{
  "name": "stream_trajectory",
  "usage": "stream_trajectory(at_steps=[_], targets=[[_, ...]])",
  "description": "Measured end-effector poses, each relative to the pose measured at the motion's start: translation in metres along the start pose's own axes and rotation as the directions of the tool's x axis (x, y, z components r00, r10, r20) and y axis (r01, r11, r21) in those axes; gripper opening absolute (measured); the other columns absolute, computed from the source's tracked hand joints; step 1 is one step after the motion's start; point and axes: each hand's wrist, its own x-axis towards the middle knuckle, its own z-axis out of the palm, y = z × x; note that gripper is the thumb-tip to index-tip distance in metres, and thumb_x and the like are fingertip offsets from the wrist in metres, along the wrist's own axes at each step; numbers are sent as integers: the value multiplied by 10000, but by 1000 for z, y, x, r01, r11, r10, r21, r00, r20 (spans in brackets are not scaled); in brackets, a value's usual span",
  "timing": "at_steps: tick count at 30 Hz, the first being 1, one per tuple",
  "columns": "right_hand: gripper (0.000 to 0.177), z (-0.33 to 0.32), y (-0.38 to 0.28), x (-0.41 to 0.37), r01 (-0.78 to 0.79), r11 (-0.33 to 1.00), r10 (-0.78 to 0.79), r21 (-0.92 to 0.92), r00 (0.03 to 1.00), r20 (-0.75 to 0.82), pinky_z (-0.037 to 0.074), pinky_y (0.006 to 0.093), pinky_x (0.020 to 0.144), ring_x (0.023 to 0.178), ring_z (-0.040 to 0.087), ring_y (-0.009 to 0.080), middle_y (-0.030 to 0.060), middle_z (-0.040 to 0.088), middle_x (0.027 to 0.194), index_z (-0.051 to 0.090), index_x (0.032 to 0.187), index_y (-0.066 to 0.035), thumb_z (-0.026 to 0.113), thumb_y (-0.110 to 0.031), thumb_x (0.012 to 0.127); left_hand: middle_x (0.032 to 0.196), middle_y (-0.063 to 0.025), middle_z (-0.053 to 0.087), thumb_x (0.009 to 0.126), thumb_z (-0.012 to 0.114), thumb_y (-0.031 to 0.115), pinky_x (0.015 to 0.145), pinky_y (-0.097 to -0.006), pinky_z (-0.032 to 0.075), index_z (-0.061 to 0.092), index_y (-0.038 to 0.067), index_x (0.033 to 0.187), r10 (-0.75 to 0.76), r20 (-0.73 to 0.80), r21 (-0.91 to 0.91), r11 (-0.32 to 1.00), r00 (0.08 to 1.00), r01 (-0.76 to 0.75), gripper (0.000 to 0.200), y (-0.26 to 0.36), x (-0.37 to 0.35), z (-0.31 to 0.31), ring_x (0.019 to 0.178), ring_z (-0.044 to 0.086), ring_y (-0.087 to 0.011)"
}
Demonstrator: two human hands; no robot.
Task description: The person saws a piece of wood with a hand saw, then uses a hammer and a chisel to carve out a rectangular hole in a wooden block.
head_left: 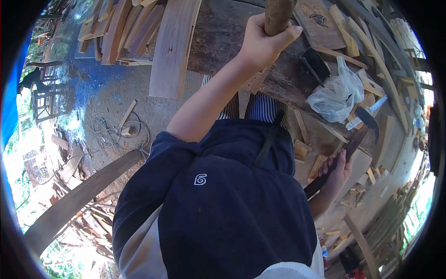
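Observation:
My left hand (267, 44) is raised over the workbench (223, 39), its fingers wrapped around a thick round wooden rod (278, 16) that runs out of the top of the view. Low on the right, my right hand (341, 169) is closed around the dark wooden handle of a hammer (369, 122). The hammer's curved metal head points forward, near the bench's right side. A crumpled clear plastic bag (339, 93) lies just beyond that head. Beside the bag is a dark, flat-sided object (316, 65) whose kind I cannot make out.
Wooden boards (172, 46) are stacked on the bench's left, some overhanging its edge. A small tray (320, 21) with nails stands at the far right. Tangled cord (116, 132) and offcuts lie on the floor. A long curved plank (83, 200) is at left; more timber leans right.

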Motion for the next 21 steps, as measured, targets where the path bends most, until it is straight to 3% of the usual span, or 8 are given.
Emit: stream_trajectory(at_steps=[3, 6, 12, 15, 19, 21], targets=[[162, 3, -2, -1, -4, 1000, 3, 7, 1000, 29, 349, 248, 351, 419, 422, 97, 22, 458, 641, 473, 985, -93, 517, -248, 1003, 508, 27, 448, 858, 642, 62, 424, -243, 298, 586, 40, 708, 39, -18, -16, 999, 999, -40, 162, -7, -3, 2, 430, 386, -52], [164, 3, 2, 1, 10, 1000, -10, -1, 999, 44, 348, 249, 351, 419, 422, 98, 24, 461, 645, 474, 987, -89, 520, -246, 1002, 574, 48, 531, 862, 692, 128, 452, -224, 366, 589, 61, 695, -19, 36, -81, 996, 999, 22, 207, -9, -4, -4, 497, 471, -24], [166, 3, 3, 1, -11, 1000, 11, 10, 1000, 23, 351, 249, 354, 423, 424, 98, 27, 467, 650, 473, 989, -87, 518, -246, 1003, 574, 52, 526, 861, 696, 130, 459, -220, 366, 589, 61, 722, -4, 108, -5, 1000, 994, 4, 189, -14, -3, -7, 504, 469, -19], [167, 1, 4, 2, -8, 1000, 8, 6, 1000, 29, 352, 249, 356, 425, 426, 98, 27, 471, 651, 473, 989, -89, 519, -248, 1003, 512, 32, 443, 857, 635, 53, 429, -232, 301, 553, 39, 673, -8, 67, 14, 1000, 998, 8, 201, -10, -4, -1, 443, 391, -48], [164, 1, 5, 3, -9, 1000, 9, 10, 999, 32, 351, 248, 356, 427, 428, 97, 26, 473, 653, 474, 989, -90, 520, -247, 1003, 519, 31, 452, 859, 640, 58, 428, -230, 300, 552, 38, 671, 6, 62, 13, 1000, 998, -6, 209, -11, -4, -1, 446, 389, -44], [160, 1, 5, 3, -8, 1000, 7, 6, 999, 46, 352, 247, 357, 428, 429, 96, 27, 476, 654, 474, 991, -91, 518, -245, 1004, 614, 58, 540, 849, 708, 124, 508, -225, 382, 591, 54, 734, -34, 112, -18, 999, 993, 36, 179, -12, -5, -2, 566, 475, -17]])
